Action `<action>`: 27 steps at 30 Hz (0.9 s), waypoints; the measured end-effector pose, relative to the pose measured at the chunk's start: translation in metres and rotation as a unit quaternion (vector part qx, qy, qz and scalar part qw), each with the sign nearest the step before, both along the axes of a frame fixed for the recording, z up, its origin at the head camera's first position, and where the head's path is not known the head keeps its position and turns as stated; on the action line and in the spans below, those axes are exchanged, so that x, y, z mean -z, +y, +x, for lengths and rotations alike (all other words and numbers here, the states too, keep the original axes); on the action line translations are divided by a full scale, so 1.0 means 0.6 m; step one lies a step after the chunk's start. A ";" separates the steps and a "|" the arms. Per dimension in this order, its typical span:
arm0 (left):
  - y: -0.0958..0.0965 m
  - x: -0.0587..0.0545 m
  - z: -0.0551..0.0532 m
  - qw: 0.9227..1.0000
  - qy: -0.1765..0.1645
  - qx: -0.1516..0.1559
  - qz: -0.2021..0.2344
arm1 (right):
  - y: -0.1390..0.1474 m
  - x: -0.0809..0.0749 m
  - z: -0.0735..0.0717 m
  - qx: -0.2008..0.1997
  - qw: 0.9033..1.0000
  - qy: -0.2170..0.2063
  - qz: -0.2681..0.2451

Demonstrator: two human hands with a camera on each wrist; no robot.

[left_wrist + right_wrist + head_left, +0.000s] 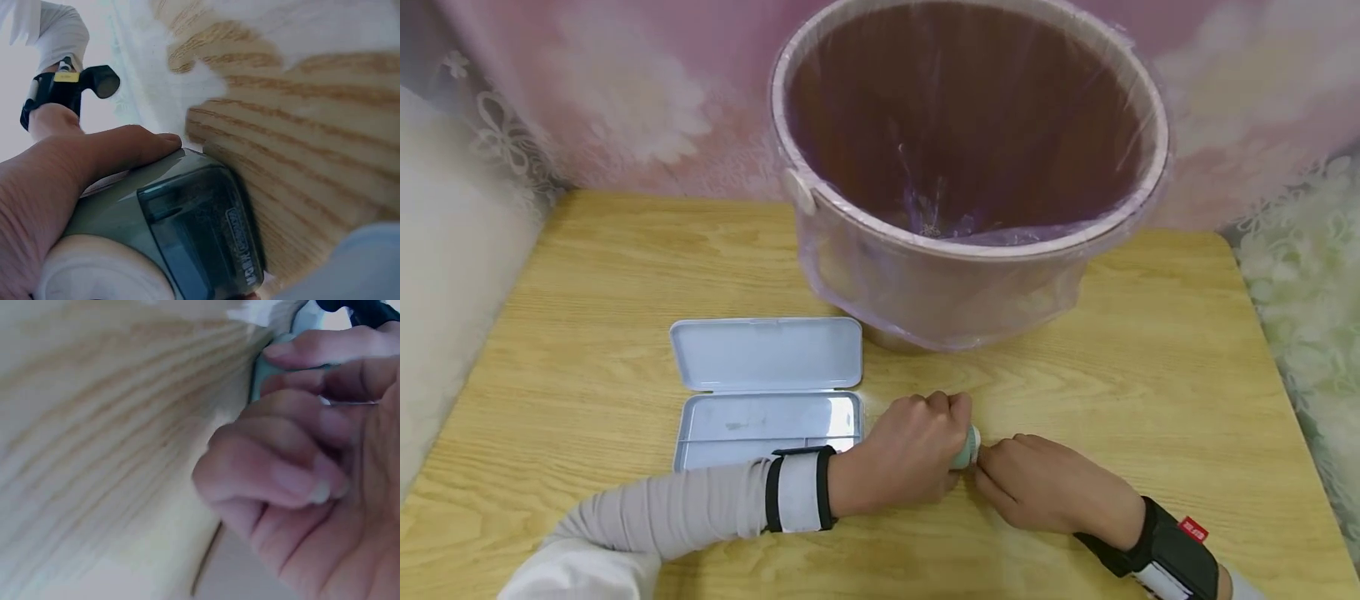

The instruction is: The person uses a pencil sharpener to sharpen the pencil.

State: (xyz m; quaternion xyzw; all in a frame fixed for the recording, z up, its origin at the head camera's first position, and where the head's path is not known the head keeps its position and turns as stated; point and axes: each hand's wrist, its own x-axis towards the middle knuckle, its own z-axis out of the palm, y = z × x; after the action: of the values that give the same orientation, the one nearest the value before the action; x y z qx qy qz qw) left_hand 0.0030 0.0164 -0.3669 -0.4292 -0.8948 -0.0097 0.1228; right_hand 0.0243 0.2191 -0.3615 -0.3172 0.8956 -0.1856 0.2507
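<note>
Two hands met low in the head view, each wrist wearing one band. The left hand (901, 454), at the lower centre, was clamped round one green device (960, 457); its thumb lay along the top edge in the left wrist view, where a dark clear window and one round white part showed. The device lay inside that grip, its white end jutting out on the right-hand side of the fist. The right hand (1052, 485), at the lower right, had its fingertips at that white end, the lower fingers curled into the palm; whether thumb and forefinger pinched anything could not be told.

Just left of the left hand, one blue case (767, 354) lay unfolded in two halves, the nearer one divided into at least three compartments and partly hidden by the forearm. Beyond, one bin (887, 223) with one clear purple liner (940, 321) filled the upper centre, standing on one wooden table (1157, 358). A pink flowered backdrop (647, 108) spanned the top.
</note>
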 end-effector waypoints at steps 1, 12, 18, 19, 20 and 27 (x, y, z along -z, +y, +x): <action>0.000 -0.001 -0.001 1.000 -0.001 0.001 0.002 | 0.002 -0.005 0.004 -0.001 1.000 -0.003 -0.007; -0.002 -0.008 -0.002 1.000 -0.014 0.006 0.002 | 0.014 -0.065 -0.004 -0.017 0.996 0.029 -0.082; 0.000 -0.005 -0.002 1.000 -0.010 0.007 0.002 | 0.025 -0.062 -0.039 -0.040 0.993 0.011 -0.112; 0.000 -0.004 -0.002 1.000 -0.007 0.008 0.000 | 0.027 -0.060 -0.044 -0.044 0.992 0.009 -0.116; 0.001 -0.004 -0.002 1.000 -0.004 0.008 -0.001 | 0.028 -0.058 -0.048 -0.048 0.991 0.007 -0.121; 0.001 -0.005 -0.004 1.000 0.012 0.004 -0.013 | 0.028 -0.035 -0.085 -0.047 0.995 0.023 -0.087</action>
State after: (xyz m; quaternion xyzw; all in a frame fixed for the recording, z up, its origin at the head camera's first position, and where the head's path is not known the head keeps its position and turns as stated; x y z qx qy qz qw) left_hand 0.0003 0.0170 -0.3640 -0.4344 -0.8916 0.0071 0.1279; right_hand -0.0267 0.2361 -0.3402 -0.3837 0.8658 -0.2431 0.2099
